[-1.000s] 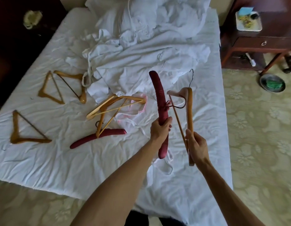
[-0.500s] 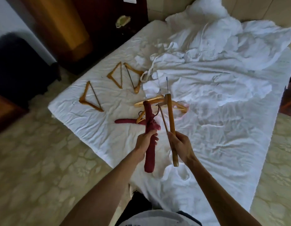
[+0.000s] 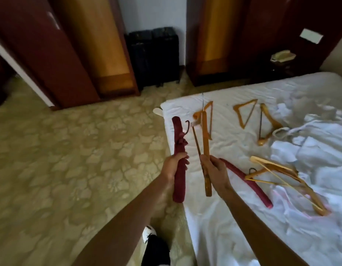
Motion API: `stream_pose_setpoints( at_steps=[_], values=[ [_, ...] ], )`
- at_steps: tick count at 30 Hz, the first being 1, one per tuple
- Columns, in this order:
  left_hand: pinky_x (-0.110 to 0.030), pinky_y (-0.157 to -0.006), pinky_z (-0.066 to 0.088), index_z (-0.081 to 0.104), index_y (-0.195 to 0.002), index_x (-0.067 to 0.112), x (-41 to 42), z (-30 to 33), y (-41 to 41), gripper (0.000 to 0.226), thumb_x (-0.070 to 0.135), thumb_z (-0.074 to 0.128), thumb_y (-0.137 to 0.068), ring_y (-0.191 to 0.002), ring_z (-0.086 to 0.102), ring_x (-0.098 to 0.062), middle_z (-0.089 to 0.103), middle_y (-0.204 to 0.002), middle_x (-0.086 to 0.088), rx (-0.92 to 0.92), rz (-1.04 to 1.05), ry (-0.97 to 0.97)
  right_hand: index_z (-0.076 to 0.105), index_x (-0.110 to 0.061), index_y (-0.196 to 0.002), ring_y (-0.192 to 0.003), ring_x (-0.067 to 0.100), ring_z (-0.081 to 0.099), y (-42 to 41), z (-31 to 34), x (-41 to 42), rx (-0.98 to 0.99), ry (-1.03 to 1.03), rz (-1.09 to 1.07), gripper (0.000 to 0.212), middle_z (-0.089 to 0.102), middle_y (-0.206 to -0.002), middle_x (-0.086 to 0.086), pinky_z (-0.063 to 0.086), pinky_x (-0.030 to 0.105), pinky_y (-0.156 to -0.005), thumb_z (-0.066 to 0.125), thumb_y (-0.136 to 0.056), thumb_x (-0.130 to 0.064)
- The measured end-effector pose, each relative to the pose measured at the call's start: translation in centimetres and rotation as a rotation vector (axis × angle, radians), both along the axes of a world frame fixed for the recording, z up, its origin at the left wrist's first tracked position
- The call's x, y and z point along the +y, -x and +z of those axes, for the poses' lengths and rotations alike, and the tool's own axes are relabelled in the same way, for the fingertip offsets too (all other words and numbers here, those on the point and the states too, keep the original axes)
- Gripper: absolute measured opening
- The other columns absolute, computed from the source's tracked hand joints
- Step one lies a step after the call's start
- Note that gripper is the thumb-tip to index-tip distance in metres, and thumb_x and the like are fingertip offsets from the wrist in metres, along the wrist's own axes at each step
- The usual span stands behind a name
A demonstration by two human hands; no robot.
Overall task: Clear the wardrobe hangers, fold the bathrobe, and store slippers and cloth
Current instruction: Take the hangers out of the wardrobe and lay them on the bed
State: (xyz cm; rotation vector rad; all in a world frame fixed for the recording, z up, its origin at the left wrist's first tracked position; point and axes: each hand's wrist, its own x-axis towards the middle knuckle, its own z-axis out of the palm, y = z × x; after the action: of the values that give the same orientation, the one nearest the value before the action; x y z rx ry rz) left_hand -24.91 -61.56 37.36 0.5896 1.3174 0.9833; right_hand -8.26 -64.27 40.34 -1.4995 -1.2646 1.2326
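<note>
The left hand [image 3: 175, 166] curls its grip around a red padded hanger [image 3: 179, 160], held upright over the carpet. Just right of it, the right hand [image 3: 214, 172] grips a wooden hanger [image 3: 205, 143] above the bed [image 3: 233, 227]; beyond that grip, more hangers [image 3: 277, 173] lie beside the white bathrobe [image 3: 316, 150].

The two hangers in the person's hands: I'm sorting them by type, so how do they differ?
The red padded hanger in the left hand is thick, soft-covered and has a dark hook. The wooden hanger in the right hand is thin, bare golden wood with a crossbar and a pale metal hook. Both are held roughly upright, gripped partway along their length.
</note>
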Motion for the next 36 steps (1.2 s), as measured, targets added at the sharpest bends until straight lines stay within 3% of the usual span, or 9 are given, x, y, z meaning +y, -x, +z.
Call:
stream_pose_setpoints(
  at_steps=[3,7,10,14,22,25,29,33,36],
  values=[
    [-0.027,-0.054,0.048,0.071,-0.093,0.000,2.4,-0.1,8.2,0.024,0.023,0.071,-0.087,-0.054,0.057,-0.018,0.066,-0.076,-0.012,-0.031,0.093,-0.021,0.059,-0.024,-0.061,-0.053,0.012,0.047,7.5,0.6,3.7,0.020,0.013,0.076,0.038,0.051,-0.053,-0.006,0.041,0.033,-0.058,0.061,-0.097,-0.036],
    [-0.025,-0.055,0.050,0.071,-0.096,0.000,5.7,1.1,19.0,0.021,0.019,0.069,-0.089,-0.056,0.059,-0.016,0.069,-0.076,-0.009,-0.005,0.162,-0.079,0.059,-0.020,-0.065,-0.051,0.003,0.050,17.7,1.7,8.8,0.040,0.010,0.159,0.037,0.054,-0.052,-0.013,0.041,0.021,-0.057,0.059,-0.100,-0.032],
    [-0.025,-0.057,0.050,0.070,-0.094,0.001,8.3,2.2,26.1,0.017,0.018,0.066,-0.090,-0.057,0.058,-0.016,0.066,-0.078,-0.010,-0.008,0.200,-0.132,0.058,-0.012,-0.069,-0.056,0.012,0.049,24.9,2.5,12.2,0.071,0.002,0.216,0.038,0.052,-0.060,0.001,0.042,0.026,-0.058,0.059,-0.098,-0.035],
    [-0.024,-0.056,0.051,0.069,-0.095,0.003,11.7,3.2,33.5,0.023,0.024,0.066,-0.090,-0.059,0.059,-0.015,0.067,-0.077,-0.006,-0.014,0.269,-0.151,0.062,0.002,-0.077,-0.060,0.014,0.048,32.9,3.7,16.2,0.093,-0.003,0.289,0.041,0.052,-0.066,0.007,0.040,0.019,-0.055,0.059,-0.099,-0.033],
    [-0.039,-0.078,0.047,0.075,-0.091,0.009,20.8,1.0,44.8,0.035,0.040,0.077,-0.074,-0.072,0.064,-0.019,0.072,-0.089,-0.010,-0.050,0.366,-0.150,0.062,0.011,-0.086,-0.056,0.010,0.047,44.5,3.8,26.5,0.087,0.018,0.332,0.048,0.052,-0.066,0.008,0.039,0.018,-0.053,0.062,-0.097,-0.036],
    [-0.033,-0.073,0.050,0.076,-0.088,0.010,25.8,0.4,49.1,0.028,0.036,0.075,-0.080,-0.071,0.065,-0.018,0.073,-0.088,-0.010,-0.033,0.372,-0.145,0.064,0.004,-0.083,-0.050,0.005,0.047,49.1,3.4,31.9,0.098,0.037,0.328,0.040,0.052,-0.063,0.005,0.039,0.014,-0.048,0.062,-0.097,-0.033],
    [-0.034,-0.075,0.051,0.072,-0.096,0.005,34.8,0.5,55.8,0.024,0.028,0.072,-0.087,-0.070,0.066,-0.018,0.073,-0.089,-0.010,-0.052,0.384,-0.184,0.065,0.009,-0.091,-0.067,0.019,0.049,56.0,3.2,40.8,0.098,0.010,0.361,0.045,0.054,-0.074,0.011,0.038,0.010,-0.049,0.060,-0.098,-0.035],
    [-0.036,-0.079,0.047,0.075,-0.085,0.010,44.6,2.2,63.1,0.027,0.036,0.074,-0.079,-0.070,0.065,-0.018,0.072,-0.086,-0.010,-0.015,0.367,-0.197,0.064,0.007,-0.087,-0.066,0.019,0.049,63.6,4.4,50.1,0.108,0.005,0.387,0.048,0.052,-0.070,0.010,0.040,0.024,-0.057,0.061,-0.096,-0.040],
    [-0.035,-0.081,0.049,0.077,-0.085,0.013,51.1,3.5,68.8,0.037,0.048,0.075,-0.074,-0.075,0.066,-0.018,0.073,-0.090,-0.010,0.037,0.340,-0.194,0.065,0.006,-0.084,-0.065,0.017,0.050,69.2,5.6,56.7,0.101,-0.030,0.397,0.048,0.053,-0.070,0.009,0.039,0.025,-0.059,0.061,-0.096,-0.041]
  ],
)
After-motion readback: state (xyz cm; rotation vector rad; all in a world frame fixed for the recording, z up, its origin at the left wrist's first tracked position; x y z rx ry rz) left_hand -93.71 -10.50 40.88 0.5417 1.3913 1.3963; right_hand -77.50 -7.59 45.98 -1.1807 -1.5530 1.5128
